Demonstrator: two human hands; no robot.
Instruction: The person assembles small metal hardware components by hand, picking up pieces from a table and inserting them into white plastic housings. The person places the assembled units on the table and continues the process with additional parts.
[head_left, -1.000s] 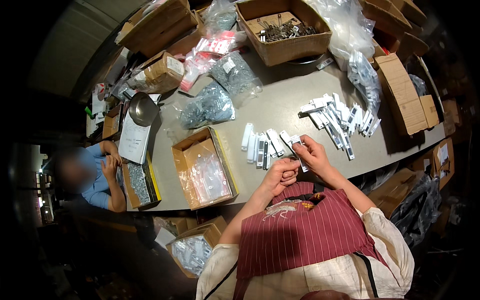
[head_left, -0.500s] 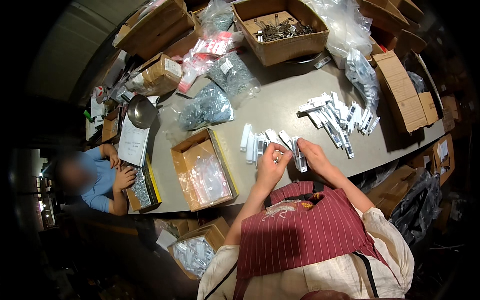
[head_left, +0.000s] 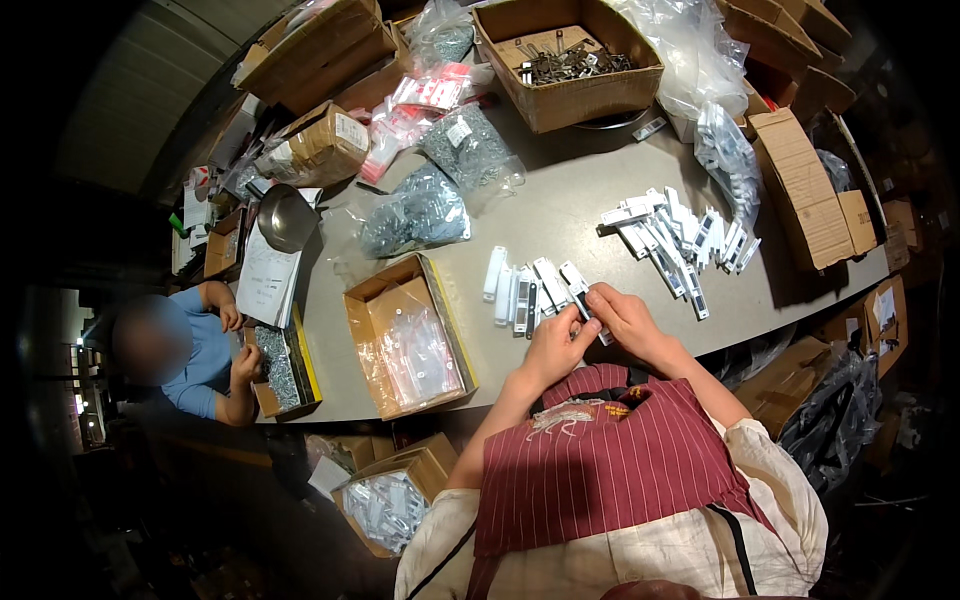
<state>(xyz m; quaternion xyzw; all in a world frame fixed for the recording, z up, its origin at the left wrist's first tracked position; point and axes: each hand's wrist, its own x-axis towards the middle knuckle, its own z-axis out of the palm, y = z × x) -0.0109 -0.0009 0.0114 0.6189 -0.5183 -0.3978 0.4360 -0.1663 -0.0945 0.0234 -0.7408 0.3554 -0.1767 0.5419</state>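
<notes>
My left hand (head_left: 558, 342) and my right hand (head_left: 628, 320) meet at the front of the table, fingers closed together. Between them is a narrow white bar-shaped part with a dark strip (head_left: 575, 283), its far end showing past the fingertips. Its near end is mostly covered by my hands. Just left of it, several similar white parts (head_left: 520, 295) lie side by side in a loose row, close to my left hand. Beyond my right hand is a jumbled pile of more white parts (head_left: 660, 235), some with dark strips.
An open carton of clear bags (head_left: 405, 345) sits left of my hands. Behind are bags of metal pieces (head_left: 415, 215) and a carton of metal parts (head_left: 575, 95). Leftward, a co-worker (head_left: 205, 350) handles a box of small metal pieces (head_left: 283, 365). A carton (head_left: 800, 190) stands right.
My left hand has shifted right and turned inward against the part. My right fingers, stretched out before, now curl around it. The co-worker's hands have moved apart slightly.
</notes>
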